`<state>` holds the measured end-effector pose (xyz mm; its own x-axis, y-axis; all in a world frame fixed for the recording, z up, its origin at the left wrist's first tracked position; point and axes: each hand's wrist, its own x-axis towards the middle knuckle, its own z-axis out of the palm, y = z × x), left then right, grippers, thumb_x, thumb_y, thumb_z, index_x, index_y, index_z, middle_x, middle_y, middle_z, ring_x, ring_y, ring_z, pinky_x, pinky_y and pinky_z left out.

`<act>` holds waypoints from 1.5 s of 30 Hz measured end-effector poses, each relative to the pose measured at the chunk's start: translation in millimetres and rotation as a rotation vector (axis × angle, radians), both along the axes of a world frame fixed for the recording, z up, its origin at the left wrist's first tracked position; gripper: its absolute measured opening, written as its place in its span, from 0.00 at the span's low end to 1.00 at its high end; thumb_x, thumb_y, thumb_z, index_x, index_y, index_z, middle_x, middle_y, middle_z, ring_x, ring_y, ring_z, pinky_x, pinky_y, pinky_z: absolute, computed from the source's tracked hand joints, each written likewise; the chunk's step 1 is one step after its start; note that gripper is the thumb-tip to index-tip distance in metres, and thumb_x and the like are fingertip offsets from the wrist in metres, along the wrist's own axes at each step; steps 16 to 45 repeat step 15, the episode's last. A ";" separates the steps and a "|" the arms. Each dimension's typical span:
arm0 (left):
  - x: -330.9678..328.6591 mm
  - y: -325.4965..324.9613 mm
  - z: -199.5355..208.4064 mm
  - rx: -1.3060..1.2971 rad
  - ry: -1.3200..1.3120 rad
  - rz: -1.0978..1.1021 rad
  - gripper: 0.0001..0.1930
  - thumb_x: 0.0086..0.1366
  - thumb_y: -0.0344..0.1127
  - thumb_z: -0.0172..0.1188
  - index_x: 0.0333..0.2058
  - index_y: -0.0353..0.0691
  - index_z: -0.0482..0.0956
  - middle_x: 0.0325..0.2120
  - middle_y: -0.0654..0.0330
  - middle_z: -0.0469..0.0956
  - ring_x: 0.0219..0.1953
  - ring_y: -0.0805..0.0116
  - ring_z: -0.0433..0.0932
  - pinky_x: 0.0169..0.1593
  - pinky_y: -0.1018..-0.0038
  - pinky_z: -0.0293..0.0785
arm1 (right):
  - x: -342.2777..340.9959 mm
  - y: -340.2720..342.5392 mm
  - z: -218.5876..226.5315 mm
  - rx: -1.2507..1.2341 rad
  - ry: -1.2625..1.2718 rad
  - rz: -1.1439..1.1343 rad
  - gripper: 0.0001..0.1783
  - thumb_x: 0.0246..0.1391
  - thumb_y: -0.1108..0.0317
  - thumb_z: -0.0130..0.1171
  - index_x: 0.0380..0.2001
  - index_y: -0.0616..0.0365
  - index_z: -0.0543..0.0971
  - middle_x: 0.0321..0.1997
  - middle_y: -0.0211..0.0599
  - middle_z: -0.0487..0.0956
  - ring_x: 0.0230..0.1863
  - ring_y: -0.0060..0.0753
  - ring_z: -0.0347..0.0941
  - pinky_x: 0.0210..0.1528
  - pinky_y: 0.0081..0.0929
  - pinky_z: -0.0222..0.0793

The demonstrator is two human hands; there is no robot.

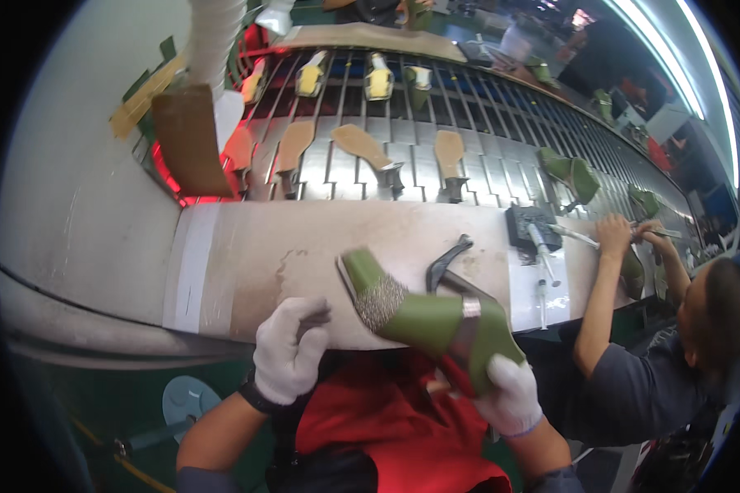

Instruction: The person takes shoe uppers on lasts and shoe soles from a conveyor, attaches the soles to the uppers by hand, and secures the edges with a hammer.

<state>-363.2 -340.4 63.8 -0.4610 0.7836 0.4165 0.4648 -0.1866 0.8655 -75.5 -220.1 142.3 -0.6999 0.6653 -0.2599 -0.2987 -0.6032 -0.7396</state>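
My right hand [511, 396], in a white glove, is closed round the upper end of a green shoe last [429, 322]. A sandal upper is on this last: a glittering band [380, 302] near the toe and a dark strap [464, 341] further back. Its toe points up and to the left over the bench. My left hand [290, 349], also gloved, hovers left of the toe without touching it, fingers curved and apart from the thumb, nothing between them. A black curved tool [444, 264] lies on the bench just beyond the last.
Past the bench [255, 246] runs a slatted conveyor [411, 127] carrying several tan soles [359, 146] with dark heels and several lasts. A black block [532, 226] and white-handled brushes [543, 253] lie at right, near a co-worker [645, 370]. A blue stool [191, 404] stands lower left.
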 end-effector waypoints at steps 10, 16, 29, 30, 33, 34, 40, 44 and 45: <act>8.2 23.5 -14.5 -0.020 0.831 0.061 0.13 0.55 0.33 0.73 0.40 0.43 0.84 0.37 0.59 0.84 0.40 0.55 0.84 0.43 0.59 0.77 | -134.1 236.3 2.8 0.343 -0.520 -0.744 0.29 0.65 0.56 0.67 0.66 0.50 0.76 0.44 0.37 0.81 0.36 0.36 0.79 0.32 0.36 0.79; 12.0 34.8 -17.0 0.000 0.802 -0.006 0.15 0.55 0.34 0.74 0.42 0.43 0.83 0.38 0.60 0.84 0.40 0.55 0.84 0.44 0.58 0.77 | -84.2 394.6 -91.4 0.696 -0.755 -0.732 0.41 0.64 0.54 0.67 0.77 0.47 0.68 0.56 0.44 0.80 0.41 0.45 0.82 0.41 0.47 0.81; 12.0 34.8 -17.0 0.000 0.802 -0.006 0.15 0.55 0.34 0.74 0.42 0.43 0.83 0.38 0.60 0.84 0.40 0.55 0.84 0.44 0.58 0.77 | -84.2 394.6 -91.4 0.696 -0.755 -0.732 0.41 0.64 0.54 0.67 0.77 0.47 0.68 0.56 0.44 0.80 0.41 0.45 0.82 0.41 0.47 0.81; 12.0 34.8 -17.0 0.000 0.802 -0.006 0.15 0.55 0.34 0.74 0.42 0.43 0.83 0.38 0.60 0.84 0.40 0.55 0.84 0.44 0.58 0.77 | -84.2 394.6 -91.4 0.696 -0.755 -0.732 0.41 0.64 0.54 0.67 0.77 0.47 0.68 0.56 0.44 0.80 0.41 0.45 0.82 0.41 0.47 0.81; 12.0 34.8 -17.0 0.000 0.802 -0.006 0.15 0.55 0.34 0.74 0.42 0.43 0.83 0.38 0.60 0.84 0.40 0.55 0.84 0.44 0.58 0.77 | -84.2 394.6 -91.4 0.696 -0.755 -0.732 0.41 0.64 0.54 0.67 0.77 0.47 0.68 0.56 0.44 0.80 0.41 0.45 0.82 0.41 0.47 0.81; 12.0 34.8 -17.0 0.000 0.802 -0.006 0.15 0.55 0.34 0.74 0.42 0.43 0.83 0.38 0.60 0.84 0.40 0.55 0.84 0.44 0.58 0.77 | -84.2 394.6 -91.4 0.696 -0.755 -0.732 0.41 0.64 0.54 0.67 0.77 0.47 0.68 0.56 0.44 0.80 0.41 0.45 0.82 0.41 0.47 0.81; 12.0 34.8 -17.0 0.000 0.802 -0.006 0.15 0.55 0.34 0.74 0.42 0.43 0.83 0.38 0.60 0.84 0.40 0.55 0.84 0.44 0.58 0.77 | -84.2 394.6 -91.4 0.696 -0.755 -0.732 0.41 0.64 0.54 0.67 0.77 0.47 0.68 0.56 0.44 0.80 0.41 0.45 0.82 0.41 0.47 0.81; 12.0 34.8 -17.0 0.000 0.802 -0.006 0.15 0.55 0.34 0.74 0.42 0.43 0.83 0.38 0.60 0.84 0.40 0.55 0.84 0.44 0.58 0.77 | -84.2 394.6 -91.4 0.696 -0.755 -0.732 0.41 0.64 0.54 0.67 0.77 0.47 0.68 0.56 0.44 0.80 0.41 0.45 0.82 0.41 0.47 0.81; 12.0 34.8 -17.0 0.000 0.802 -0.006 0.15 0.55 0.34 0.74 0.42 0.43 0.83 0.38 0.60 0.84 0.40 0.55 0.84 0.44 0.58 0.77 | -84.2 394.6 -91.4 0.696 -0.755 -0.732 0.41 0.64 0.54 0.67 0.77 0.47 0.68 0.56 0.44 0.80 0.41 0.45 0.82 0.41 0.47 0.81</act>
